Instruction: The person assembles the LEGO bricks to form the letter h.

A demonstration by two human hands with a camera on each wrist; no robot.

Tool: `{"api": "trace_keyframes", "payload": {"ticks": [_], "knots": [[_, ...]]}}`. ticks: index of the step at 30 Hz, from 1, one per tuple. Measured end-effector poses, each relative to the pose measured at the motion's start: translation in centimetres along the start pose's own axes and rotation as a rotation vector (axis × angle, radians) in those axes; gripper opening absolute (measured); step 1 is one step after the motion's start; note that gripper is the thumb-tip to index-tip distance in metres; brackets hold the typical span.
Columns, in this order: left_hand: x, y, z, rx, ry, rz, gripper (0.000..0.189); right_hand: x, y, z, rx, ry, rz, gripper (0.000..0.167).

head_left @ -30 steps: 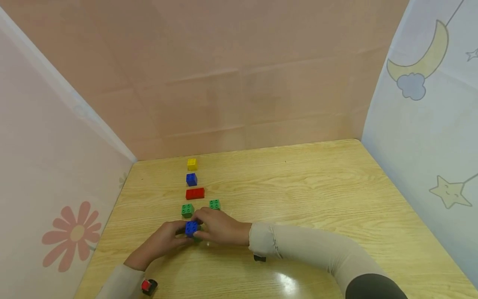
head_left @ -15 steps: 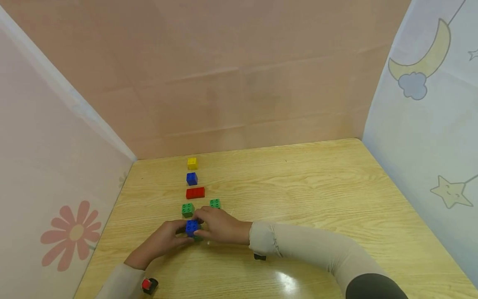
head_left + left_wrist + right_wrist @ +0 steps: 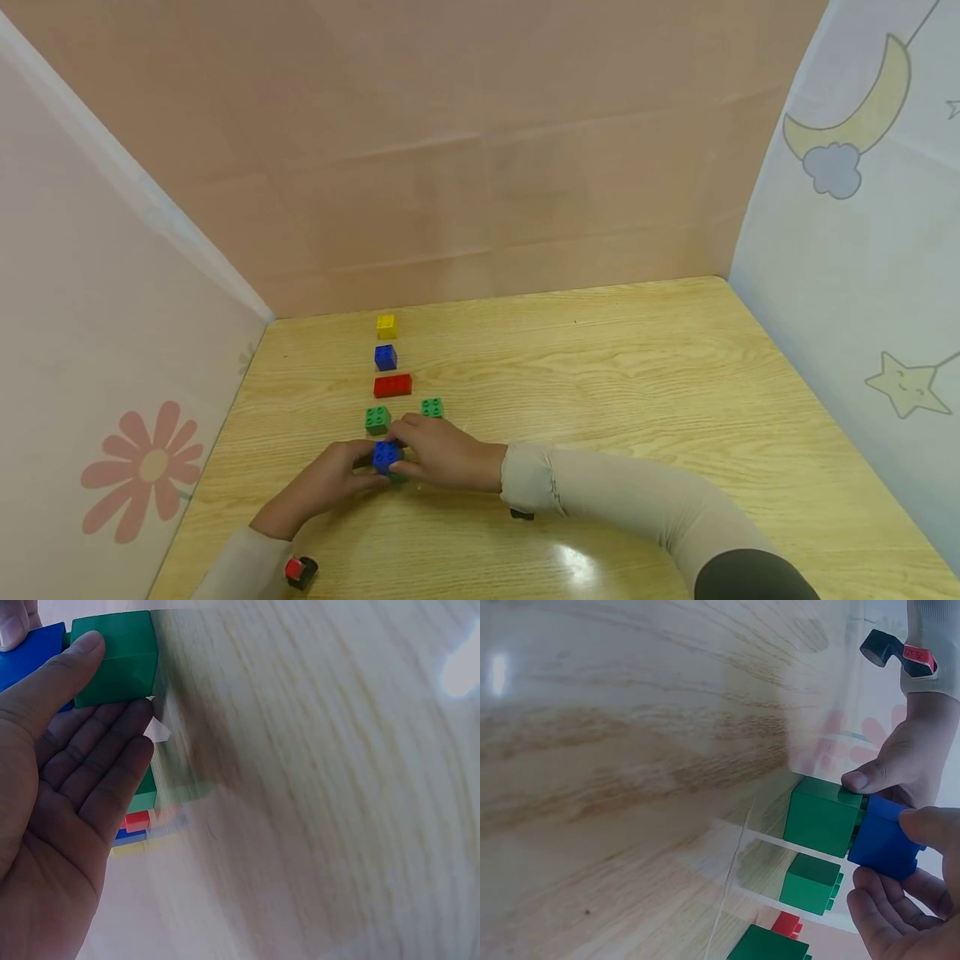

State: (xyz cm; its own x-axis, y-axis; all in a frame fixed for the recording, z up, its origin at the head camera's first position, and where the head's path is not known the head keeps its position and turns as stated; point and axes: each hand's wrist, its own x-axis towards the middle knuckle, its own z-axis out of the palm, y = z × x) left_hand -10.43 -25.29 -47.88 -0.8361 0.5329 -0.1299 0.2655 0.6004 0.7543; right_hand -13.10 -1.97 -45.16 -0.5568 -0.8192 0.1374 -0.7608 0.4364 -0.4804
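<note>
Hands and stacked blocks on a wood-grain table (image 3: 600,400). In the lower left of the head view, the left hand (image 3: 330,482) and right hand (image 3: 444,455) meet around a two-block stack, an upper blue block (image 3: 386,458) above a lower green block (image 3: 823,817). The left hand pinches the lower green block, its thumb on one face and its fingers opposite, as the upper left of the left wrist view shows. The right hand grips the upper blue block between thumb and fingers, at the right edge of the right wrist view; there, green studs show at the seam between the two blocks.

Just beyond the hands stand a left green block (image 3: 377,420) and, partly hidden by the right hand, a right green block (image 3: 432,407). Above these in the head view, a column comprises a red brick (image 3: 393,385), a far blue block (image 3: 386,357) and, uppermost, a yellow block (image 3: 386,326), all set apart. A pink flower (image 3: 150,469) marks the sheet at lower left; a yellow moon (image 3: 862,117) and star (image 3: 906,383) mark that at right.
</note>
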Motion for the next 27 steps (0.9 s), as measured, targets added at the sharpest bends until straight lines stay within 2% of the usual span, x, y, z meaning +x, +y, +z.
{"api": "trace_keyframes", "payload": {"ticks": [11,20,27], "knots": [[-0.02,-0.27,-0.03,0.009,-0.009,-0.009,0.039,0.05,-0.10,0.07,-0.035,0.005,-0.022,0.034],[-0.12,-0.50,0.26,-0.018,0.023,-0.021,0.042,0.05,-0.23,-0.29,-0.011,-0.017,0.001,0.034],[-0.15,-0.94,0.36,-0.001,0.029,-0.030,0.042,0.09,-0.01,-0.17,-0.009,0.001,-0.016,0.034]]}}
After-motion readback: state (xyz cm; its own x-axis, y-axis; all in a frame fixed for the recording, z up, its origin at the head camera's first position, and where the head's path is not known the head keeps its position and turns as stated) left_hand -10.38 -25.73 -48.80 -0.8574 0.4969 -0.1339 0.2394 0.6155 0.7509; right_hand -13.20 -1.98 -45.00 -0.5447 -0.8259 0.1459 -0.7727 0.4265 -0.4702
